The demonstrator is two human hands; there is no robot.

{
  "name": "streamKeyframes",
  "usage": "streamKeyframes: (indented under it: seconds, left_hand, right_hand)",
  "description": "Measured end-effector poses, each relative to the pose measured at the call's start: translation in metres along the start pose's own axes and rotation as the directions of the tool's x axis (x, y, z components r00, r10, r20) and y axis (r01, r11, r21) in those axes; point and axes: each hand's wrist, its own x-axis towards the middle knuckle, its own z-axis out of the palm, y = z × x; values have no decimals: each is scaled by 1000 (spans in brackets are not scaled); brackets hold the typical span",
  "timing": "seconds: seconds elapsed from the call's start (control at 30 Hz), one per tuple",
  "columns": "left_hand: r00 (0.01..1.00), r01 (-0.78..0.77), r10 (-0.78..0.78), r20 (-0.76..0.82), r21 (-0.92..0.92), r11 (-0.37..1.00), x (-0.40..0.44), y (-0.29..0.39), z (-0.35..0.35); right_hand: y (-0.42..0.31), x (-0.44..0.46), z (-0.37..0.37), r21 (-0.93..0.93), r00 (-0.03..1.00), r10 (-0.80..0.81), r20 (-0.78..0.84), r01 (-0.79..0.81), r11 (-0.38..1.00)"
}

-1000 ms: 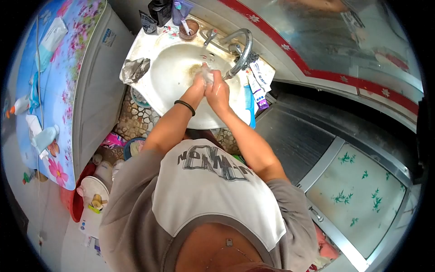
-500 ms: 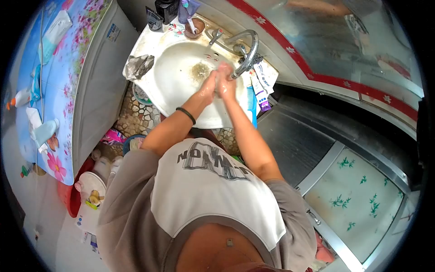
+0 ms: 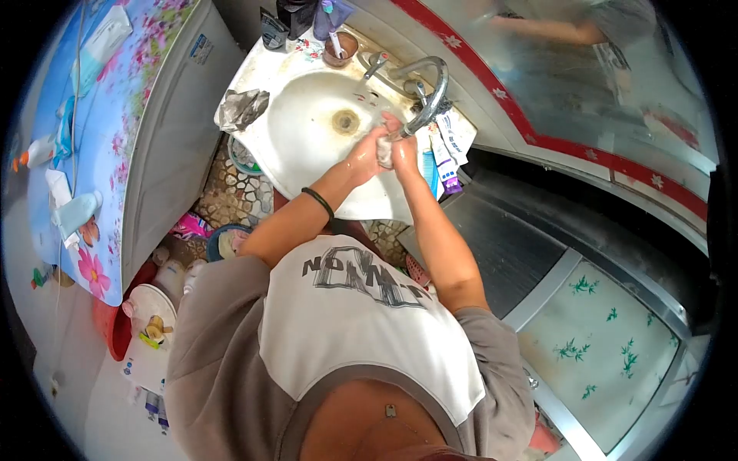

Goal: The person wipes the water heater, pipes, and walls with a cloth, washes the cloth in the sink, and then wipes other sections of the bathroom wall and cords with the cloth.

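My left hand [image 3: 364, 159] and my right hand [image 3: 404, 153] are side by side, cupped together under the spout of the chrome tap [image 3: 438, 96]. Water [image 3: 384, 151] gathers between the palms, and both hands look wet. Their fingers are stretched out and curved, partly hidden behind the spout. Beneath them lies the white washbasin [image 3: 296, 146], with a brownish drain [image 3: 345, 121]. A dark band [image 3: 317, 202] circles my left wrist. Neither hand grips a solid object.
Crumpled grey packaging [image 3: 243, 109] sits on the basin's left corner. A brown cup [image 3: 340, 49] with a toothbrush and dark bottles stand behind. Tubes [image 3: 444, 152] and a blue comb [image 3: 428, 170] lie at right. A flower-covered appliance [image 3: 165, 146] stands left, a mirror [image 3: 584, 69] upper right.
Both hands have shifted slightly right and come together into a cup under the spout, with water now collected in them. The view has moved a little.
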Motion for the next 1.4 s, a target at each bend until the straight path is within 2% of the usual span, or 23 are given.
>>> streamKeyframes:
  seconds: [0.03, 0.13, 0.17, 0.23, 0.27, 0.3, 0.4, 0.43, 0.53, 0.67, 0.73, 0.77, 0.83, 0.87, 0.93, 1.03, 1.13, 1.17, 1.2, 1.27, 1.3, 1.33, 1.4]
  left_hand:
    - [981, -90, 86, -173, -15, 996, 8, 0, 0]
    - [991, 104, -122, -49, -274, 956, 31, 2, -45]
    - [984, 73, -95, -150, -146, 987, 12, 13, -25]
    - [999, -7, 9, -36, 61, 998, -12, 12, -5]
    - [998, -57, 53, 29, 159, 986, -17, 12, -3]
    - [992, 47, -69, 105, 198, 979, -12, 11, -18]
    - [972, 73, -140, 187, 326, 943, -10, 15, -24]
    - [973, 118, -145, 180, 151, 981, -13, 15, -17]
    - [917, 202, -207, 341, 50, 978, -3, 6, -34]
    - [895, 205, -246, 373, 145, 968, 11, -4, -51]
    - [893, 152, -258, 368, 292, 944, 15, -2, -54]
    - [941, 86, -205, 269, 398, 914, 14, 0, -51]
    - [995, -13, -51, 88, 604, 797, 14, 4, -39]
    - [989, -115, 149, 26, 766, 633, 19, -2, -37]
    - [839, -163, 543, 40, 970, 181, 31, -12, -34]
    - [926, 101, 340, -165, 975, 198, 24, -2, -28]
    - [939, 187, 242, -246, 952, 244, 16, 4, -16]
    - [931, 54, 331, -156, 953, 297, 17, 1, -20]
    - [904, -82, 421, -72, 939, 335, 18, -4, -28]
    - [951, -169, 308, -4, 829, 533, 11, 2, -32]
    - [995, -80, 94, 21, 730, 679, 9, 11, -32]
    - [990, 44, -118, 80, 619, 784, 3, 21, -29]
    - [949, 108, -210, 235, 383, 917, -4, 22, -27]
  right_hand:
    - [-3, -10, 7, -184, 999, -41, -8, 39, 982]
    - [-14, -35, 32, -285, 883, -457, 108, 468, 837]
    - [-8, -26, 26, -356, 922, -365, 129, 387, 851]
    - [-6, 1, 2, -582, 975, -124, 183, 209, 786]
    - [-9, 7, -3, -524, 975, -38, 221, 151, 838]
    - [-11, 13, -9, -468, 965, 49, 256, 79, 880]
    - [-44, 12, -11, -294, 870, 343, 355, -245, 924]
    - [-53, 9, -13, -261, 854, 375, 361, -293, 920]
    - [-47, 15, -17, -65, 748, 249, 616, -267, 961]
    - [-40, 2, -2, -52, 930, 187, 318, -180, 982]
    - [-37, 11, 2, -181, 928, 188, 321, -135, 974]
    - [-36, 13, 4, -245, 928, 189, 322, -111, 963]
    - [-35, 12, 12, -314, 971, -37, 237, 112, 943]
    - [-35, 9, 17, -355, 968, -152, 200, 216, 909]
    - [10, 34, 18, -427, 967, -248, 59, 249, 869]
    - [-3, 24, 26, -474, 971, -237, -41, 190, 860]
    - [0, 25, 28, -547, 968, -207, -145, 96, 832]
    - [5, 27, 27, -576, 959, -208, -190, 62, 815]
    - [9, 27, 18, -552, 978, -179, -108, 90, 829]
    - [-26, 5, 7, -495, 991, -122, 61, 137, 858]
    - [-11, 11, 0, -366, 952, -268, 149, 305, 879]
    - [-21, 11, -3, -333, 958, -148, 245, 226, 915]
    - [-52, 9, -10, -289, 900, 82, 428, 50, 956]
